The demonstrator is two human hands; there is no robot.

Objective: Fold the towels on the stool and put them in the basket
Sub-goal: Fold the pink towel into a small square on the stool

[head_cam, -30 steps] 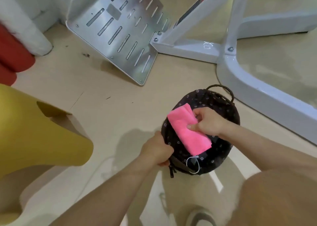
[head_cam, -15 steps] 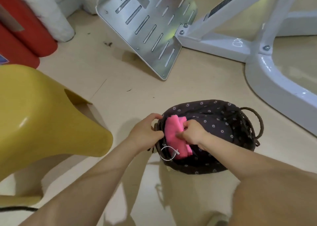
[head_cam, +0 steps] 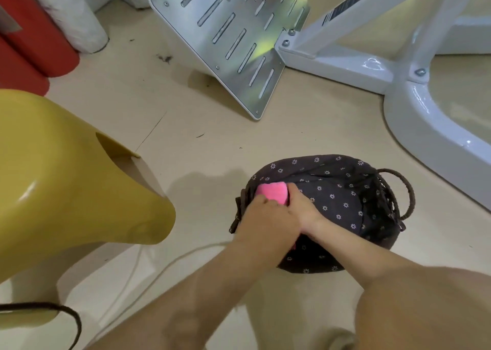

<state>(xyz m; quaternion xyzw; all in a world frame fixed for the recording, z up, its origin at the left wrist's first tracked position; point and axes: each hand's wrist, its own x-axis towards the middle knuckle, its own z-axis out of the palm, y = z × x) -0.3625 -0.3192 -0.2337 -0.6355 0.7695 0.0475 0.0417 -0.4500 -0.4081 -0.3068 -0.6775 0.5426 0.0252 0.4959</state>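
Pressing towel (head_cam: 273,193) into basket (head_cam: 345,190), hands (head_cam: 265,219) atop.

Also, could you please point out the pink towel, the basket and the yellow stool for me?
pink towel (head_cam: 273,192): head view, on the folded top that shows above the hands.
basket (head_cam: 342,190): head view, on the flowered dark lining inside it.
yellow stool (head_cam: 66,174): head view, on its sloping side.

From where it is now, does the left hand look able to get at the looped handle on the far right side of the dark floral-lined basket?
Probably not without shifting: the left hand sits at the basket's near-left edge on the pink folded towel, and the right hand and forearm cross between it and the handle.
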